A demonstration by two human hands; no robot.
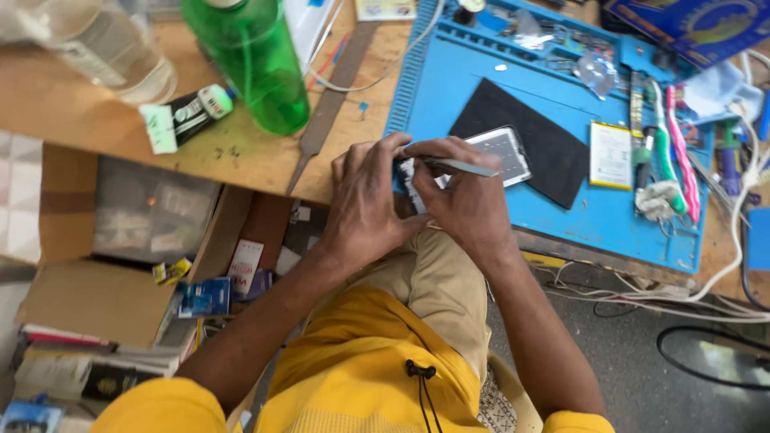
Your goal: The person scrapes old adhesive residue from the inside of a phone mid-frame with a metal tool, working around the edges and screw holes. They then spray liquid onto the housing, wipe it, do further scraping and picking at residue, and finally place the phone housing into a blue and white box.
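Note:
My left hand (pixel 365 200) and my right hand (pixel 465 200) meet at the near edge of a blue work mat (pixel 449 88). Between them I hold a small light-coloured part (pixel 411 178), mostly hidden by my fingers. My right hand also grips thin metal tweezers (pixel 465 166) that point right. Just beyond my fingers an opened phone (pixel 505 152) lies flat, partly on a black pad (pixel 545 140). A flat battery (pixel 611 154) rests on the mat to the right.
A green bottle (pixel 257 60), a clear bottle (pixel 112 44), a glue tube (pixel 188 115) and a metal file (pixel 329 104) sit on the wooden bench. Tools (pixel 670 152) and white cables (pixel 738 224) crowd the mat's right side. Open cardboard boxes (pixel 120 265) stand below left.

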